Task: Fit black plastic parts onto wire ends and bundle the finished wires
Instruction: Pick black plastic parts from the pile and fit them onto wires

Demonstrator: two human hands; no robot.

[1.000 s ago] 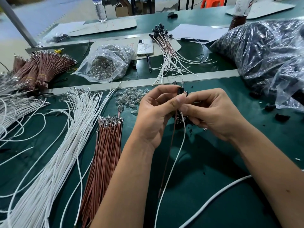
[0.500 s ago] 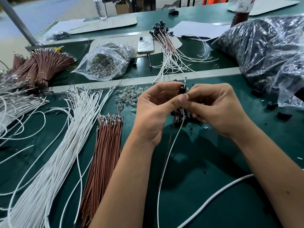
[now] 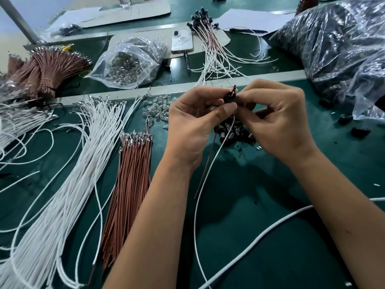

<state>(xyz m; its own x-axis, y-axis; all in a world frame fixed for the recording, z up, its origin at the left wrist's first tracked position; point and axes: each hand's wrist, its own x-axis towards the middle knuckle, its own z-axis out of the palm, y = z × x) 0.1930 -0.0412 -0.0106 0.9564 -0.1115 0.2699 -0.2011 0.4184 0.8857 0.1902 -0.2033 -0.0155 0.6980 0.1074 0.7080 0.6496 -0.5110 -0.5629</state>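
Note:
My left hand (image 3: pixel 193 124) and my right hand (image 3: pixel 277 119) meet above the green mat, both pinching a small black plastic part (image 3: pixel 229 96) between thumbs and fingers. A white wire (image 3: pixel 205 178) and a brown wire (image 3: pixel 205 165) hang down from the part toward me. Under my hands lies a small heap of loose black parts (image 3: pixel 233 131). Finished wires with black ends (image 3: pixel 210 40) lie fanned out at the back centre.
Loose white wires (image 3: pixel 68 176) and brown wires (image 3: pixel 129 180) lie on the left. Bundled brown wires (image 3: pixel 48 69) sit far left. A clear bag of metal pieces (image 3: pixel 131 61), a phone (image 3: pixel 182 41) and a large bag of black parts (image 3: pixel 341 44) stand behind.
Both hands have risen slightly and shifted away from me with the black part; the hanging wires moved with them. The grip looks the same.

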